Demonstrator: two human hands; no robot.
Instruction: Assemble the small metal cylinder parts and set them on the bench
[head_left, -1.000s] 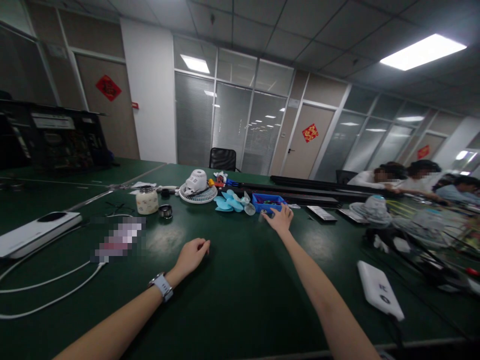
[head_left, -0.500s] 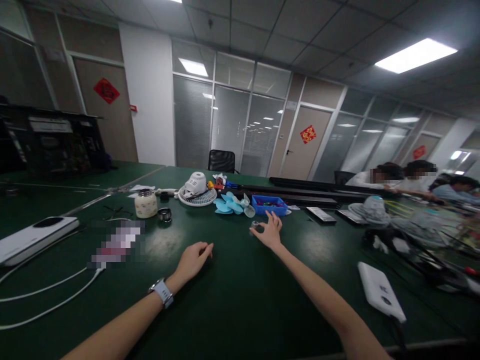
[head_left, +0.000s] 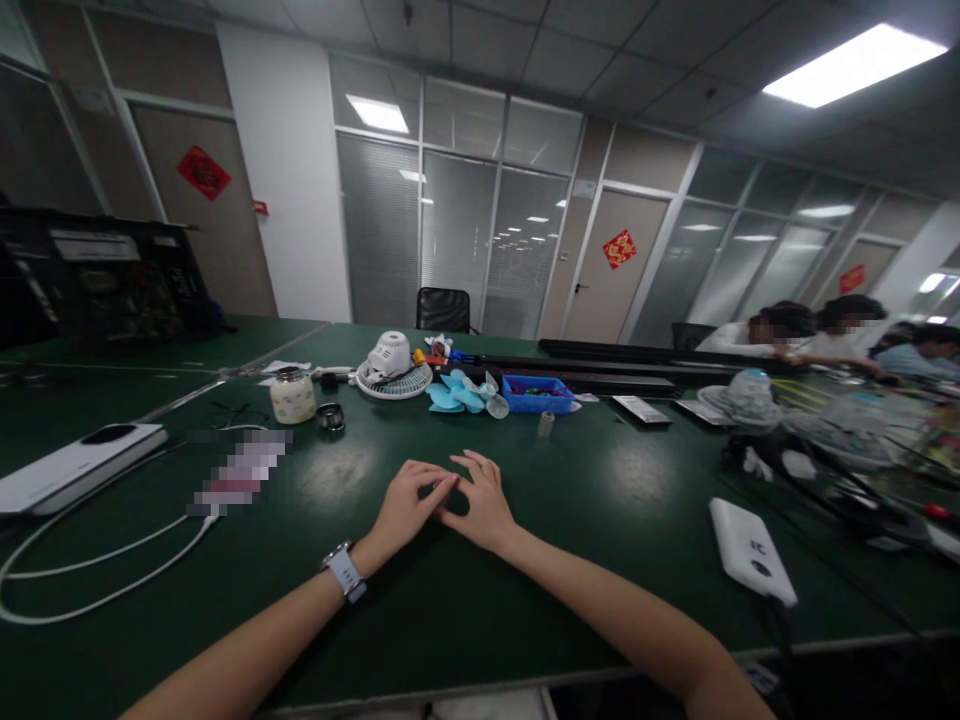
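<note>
My left hand point(head_left: 405, 505) and my right hand point(head_left: 484, 505) meet over the middle of the green table point(head_left: 465, 600), fingertips pinched together and touching. Whatever sits between the fingertips is too small or too hidden to name. A grey watch point(head_left: 346, 572) is on my left wrist. Beyond the hands a small pale cylinder point(head_left: 545, 423) stands alone on the table. Just behind it is a blue tray point(head_left: 525, 404) with small parts. Light blue fan blades point(head_left: 454, 395) and a white fan housing on its grille point(head_left: 394, 365) lie to the left of the tray.
A cream jar point(head_left: 292, 397) and a dark ring point(head_left: 330, 417) sit at the back left. A white device point(head_left: 75, 465) with a white cable point(head_left: 97, 590) lies at the left, a white power bank point(head_left: 752, 550) at the right. People point(head_left: 787, 340) work at the far right amid cluttered gear.
My right hand drew back from beside the blue tray to the middle of the table. My left hand shifted right and the fingertips of both hands came together.
</note>
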